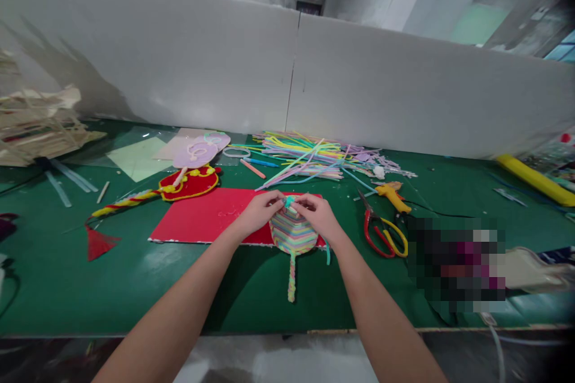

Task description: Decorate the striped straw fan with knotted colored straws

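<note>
A pastel-striped hand fan (294, 236), which looks made of pipe cleaners, lies with its twisted handle (291, 278) towards me. At its top edge, the fingertips of my left hand (264, 209) pinch a small teal pipe cleaner (290, 201) from the left. My right hand (318, 213) pinches the same teal piece from the right, fingers closed. A teal end (328, 254) shows below my right wrist; whether it belongs to that piece is hidden. Under the fan and hands is a red board (193, 218).
Loose pipe cleaners (305, 155) are heaped behind the board. Scissors (381, 233) and a yellow glue gun (393, 196) lie to the right. A red-and-yellow fan (188, 184) with a tassel (99, 243) is at the left. A white partition (215, 66) closes off the back.
</note>
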A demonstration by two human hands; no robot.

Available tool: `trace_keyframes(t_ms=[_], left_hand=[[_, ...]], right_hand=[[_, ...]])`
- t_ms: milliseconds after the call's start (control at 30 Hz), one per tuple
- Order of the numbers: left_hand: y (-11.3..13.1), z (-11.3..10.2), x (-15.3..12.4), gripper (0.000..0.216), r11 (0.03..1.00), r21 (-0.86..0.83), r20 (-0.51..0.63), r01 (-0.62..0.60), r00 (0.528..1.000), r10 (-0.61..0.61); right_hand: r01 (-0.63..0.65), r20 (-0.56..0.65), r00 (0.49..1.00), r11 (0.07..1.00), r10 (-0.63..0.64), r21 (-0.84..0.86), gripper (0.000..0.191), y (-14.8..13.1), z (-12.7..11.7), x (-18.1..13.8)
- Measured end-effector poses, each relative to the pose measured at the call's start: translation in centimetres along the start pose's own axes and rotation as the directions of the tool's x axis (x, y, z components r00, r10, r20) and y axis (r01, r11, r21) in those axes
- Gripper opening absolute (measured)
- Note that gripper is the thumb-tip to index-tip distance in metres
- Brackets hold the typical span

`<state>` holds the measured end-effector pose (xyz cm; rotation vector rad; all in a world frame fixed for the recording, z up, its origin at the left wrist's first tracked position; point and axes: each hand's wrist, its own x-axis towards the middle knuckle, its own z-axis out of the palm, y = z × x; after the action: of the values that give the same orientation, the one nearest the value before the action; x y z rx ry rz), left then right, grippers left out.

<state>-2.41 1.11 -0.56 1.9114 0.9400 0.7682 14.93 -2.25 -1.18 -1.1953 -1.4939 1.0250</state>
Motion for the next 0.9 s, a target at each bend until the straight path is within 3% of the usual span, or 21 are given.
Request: trace_keyframes(t_ms=[267, 600, 900], left_hand=[[-0.2, 0.2, -0.1, 0.023, 0.998, 0.021, 0.051, -0.058, 0.997, 0.057], [0.6, 0.2, -0.6, 0.024, 0.918, 0.349, 0.043, -0.189, 0.982, 0.186], [0.8, -0.1, -0.7, 0.028, 0.835, 0.467, 0.076, -0.29, 0.954, 0.289]], right_hand=[[-0.054, 0.033, 0.998, 0.996, 0.052, 0.07, 0.025, -0.2, 0.0, 0.0], [-0.021, 0.046, 0.999, 0.998, 0.018, 0.067, 0.022, -0.3, -0.5, 0.1], [-0.043, 0.073, 0.997, 0.996, 0.038, 0.077, 0.021, -0.6, -0.4, -0.1]])
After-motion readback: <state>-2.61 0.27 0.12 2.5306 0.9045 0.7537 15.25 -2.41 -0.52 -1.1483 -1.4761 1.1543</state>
